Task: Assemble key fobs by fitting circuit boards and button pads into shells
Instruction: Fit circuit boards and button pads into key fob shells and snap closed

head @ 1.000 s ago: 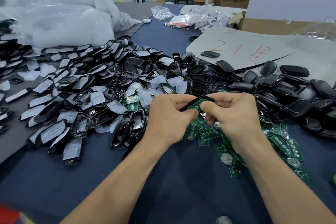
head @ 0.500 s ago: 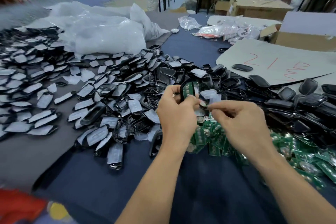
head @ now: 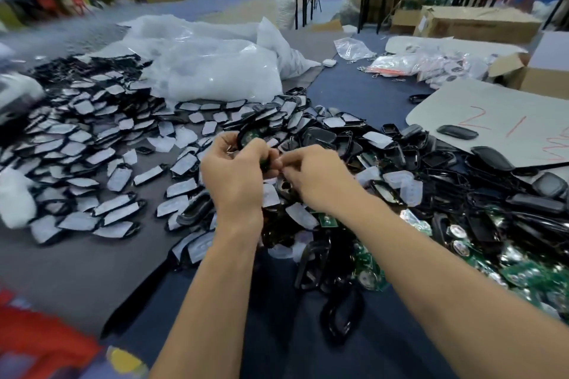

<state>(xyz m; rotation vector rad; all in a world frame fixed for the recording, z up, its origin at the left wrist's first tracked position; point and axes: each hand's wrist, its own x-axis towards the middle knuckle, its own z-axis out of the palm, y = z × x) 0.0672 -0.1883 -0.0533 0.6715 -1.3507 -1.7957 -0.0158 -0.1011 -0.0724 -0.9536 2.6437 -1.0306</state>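
My left hand [head: 234, 175] grips a black key fob shell [head: 253, 136] with a green circuit board seated in it, held upright above the pile. My right hand [head: 318, 180] meets it from the right, fingertips pinching at the shell's lower end; the exact contact is hidden by my fingers. Under both hands lie black shells and loose whitish button pads [head: 400, 183]. Green circuit boards [head: 523, 275] are heaped at the lower right. Shells fitted with pads [head: 92, 148] spread across the left of the table.
A heap of closed black shells [head: 492, 194] lies at the right, beside a cardboard sheet with red writing [head: 492, 120]. Big plastic bags [head: 209, 71] sit behind the left pile. A cardboard box [head: 542, 77] stands at the far right. Bare blue cloth [head: 234, 301] lies near me.
Both hands have lifted from the circuit board heap and moved left and away over the shell pile, carrying the shell with its board. The view has swung to the left.
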